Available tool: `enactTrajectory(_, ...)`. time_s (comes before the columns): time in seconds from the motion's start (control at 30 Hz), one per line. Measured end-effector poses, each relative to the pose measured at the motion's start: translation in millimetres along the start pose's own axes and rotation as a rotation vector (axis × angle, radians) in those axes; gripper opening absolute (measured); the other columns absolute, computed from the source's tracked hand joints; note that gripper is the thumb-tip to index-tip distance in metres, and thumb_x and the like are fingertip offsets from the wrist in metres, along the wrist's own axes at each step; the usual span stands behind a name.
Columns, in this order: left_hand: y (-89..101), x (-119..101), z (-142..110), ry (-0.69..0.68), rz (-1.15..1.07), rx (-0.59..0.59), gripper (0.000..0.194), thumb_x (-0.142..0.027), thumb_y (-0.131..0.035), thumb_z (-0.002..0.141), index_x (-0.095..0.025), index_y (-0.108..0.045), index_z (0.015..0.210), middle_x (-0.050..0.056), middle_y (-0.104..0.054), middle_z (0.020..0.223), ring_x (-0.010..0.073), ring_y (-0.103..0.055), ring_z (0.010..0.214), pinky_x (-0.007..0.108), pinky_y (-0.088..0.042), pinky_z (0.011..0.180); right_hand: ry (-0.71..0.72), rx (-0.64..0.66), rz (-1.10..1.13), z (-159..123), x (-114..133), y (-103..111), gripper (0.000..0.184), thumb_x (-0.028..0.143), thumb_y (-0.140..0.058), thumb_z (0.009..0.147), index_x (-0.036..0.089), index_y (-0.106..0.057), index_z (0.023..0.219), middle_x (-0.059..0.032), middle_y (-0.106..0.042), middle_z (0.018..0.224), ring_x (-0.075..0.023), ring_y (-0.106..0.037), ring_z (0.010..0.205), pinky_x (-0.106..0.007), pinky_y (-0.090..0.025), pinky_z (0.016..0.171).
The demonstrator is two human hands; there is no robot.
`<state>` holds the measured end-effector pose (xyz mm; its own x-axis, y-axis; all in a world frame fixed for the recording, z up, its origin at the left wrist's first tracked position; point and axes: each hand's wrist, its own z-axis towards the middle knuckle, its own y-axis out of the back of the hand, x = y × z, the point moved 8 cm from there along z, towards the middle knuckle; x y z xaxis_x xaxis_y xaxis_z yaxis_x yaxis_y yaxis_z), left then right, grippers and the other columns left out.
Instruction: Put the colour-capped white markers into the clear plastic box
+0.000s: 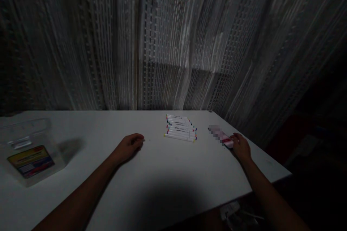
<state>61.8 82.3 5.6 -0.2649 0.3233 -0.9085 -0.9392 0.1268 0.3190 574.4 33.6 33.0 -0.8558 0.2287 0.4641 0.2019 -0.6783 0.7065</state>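
My left hand [131,146] rests on the white table, its fingers curled loosely together with the thumb close to them and nothing visible in them. To its right lies a row of white markers [179,138] with coloured ends, laid side by side and slightly staggered. My right hand [241,147], beyond the markers near the table's right edge, is closed on the near end of a flat pink-and-white piece with a red patch [227,140], perhaps a packet. The far part of that piece is blurred into blocks, so its kind is unclear.
A clear plastic box [58,158] with a handle and a yellow, blue and red label stands on the left of the table [151,173]. Behind the table hangs a striped curtain [168,43]. Pale items [230,211] show below the front edge. The scene is dim.
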Motion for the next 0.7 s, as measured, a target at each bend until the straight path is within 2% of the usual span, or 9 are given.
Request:
enactTrajectory(0.13, -0.4, 1.1, -0.1, 0.016, -0.018, 0.005, 0.028, -0.039, -0.057, 0.069, -0.013, -0.06, 0.081, -0.001, -0.055, 0.059, 0.0138, -0.051, 0.055, 0.026, -0.038, 0.054, -0.087, 0.013, 0.011, -1.3, -6.9, 1.3, 0.045, 0.032, -0.036, 0.078, 0.011, -0.055, 0.113, -0.0142, -0.061, 0.103, -0.0231, -0.057, 0.091, -0.033, -0.043, 0.076)
enactTrajectory(0.23, 0.3, -0.2, -0.2, 0.002, -0.012, -0.009, 0.027, -0.037, -0.057, 0.07, -0.013, -0.061, 0.08, -0.001, -0.055, 0.056, 0.0139, -0.051, 0.055, 0.026, -0.039, 0.055, -0.102, 0.032, -0.03, -3.6, -5.9, 2.7, 0.047, 0.032, -0.037, 0.077, 0.01, -0.054, 0.115, -0.0153, -0.062, 0.102, -0.0237, -0.058, 0.088, -0.033, -0.044, 0.074)
enactTrajectory(0.53, 0.0, 3.0, 1.3, 0.001, -0.01, -0.006, 0.028, -0.04, -0.057, 0.07, -0.014, -0.06, 0.079, -0.001, -0.055, 0.057, 0.0135, -0.051, 0.055, 0.025, -0.039, 0.054, -0.081, 0.125, -0.128, -12.8, 3.7, -1.1, 0.058, 0.051, -0.048, 0.074, 0.011, -0.053, 0.116, -0.0158, -0.06, 0.11, -0.0268, -0.056, 0.1, -0.035, -0.044, 0.079)
enactTrajectory(0.63, -1.3, 6.6, 1.7, 0.006, -0.026, 0.015, 0.026, -0.038, -0.057, 0.071, -0.014, -0.059, 0.081, -0.001, -0.055, 0.058, 0.0132, -0.051, 0.055, 0.025, -0.038, 0.054, -0.1, 0.116, -0.109, -13.6, 0.5, 1.2, 0.057, 0.048, -0.043, 0.076, 0.009, -0.052, 0.116, -0.0169, -0.059, 0.111, -0.0263, -0.056, 0.097, -0.035, -0.043, 0.079)
enactTrajectory(0.7, -1.7, 8.7, 1.8, 0.01, -0.059, 0.018, 0.026, -0.037, -0.056, 0.071, -0.014, -0.059, 0.081, -0.001, -0.054, 0.058, 0.0128, -0.05, 0.054, 0.024, -0.037, 0.053, -0.094, 0.066, -0.099, -13.1, 1.3, 7.4, 0.053, 0.043, -0.041, 0.077, 0.008, -0.053, 0.114, -0.0176, -0.059, 0.109, -0.0266, -0.056, 0.096, -0.036, -0.043, 0.079)
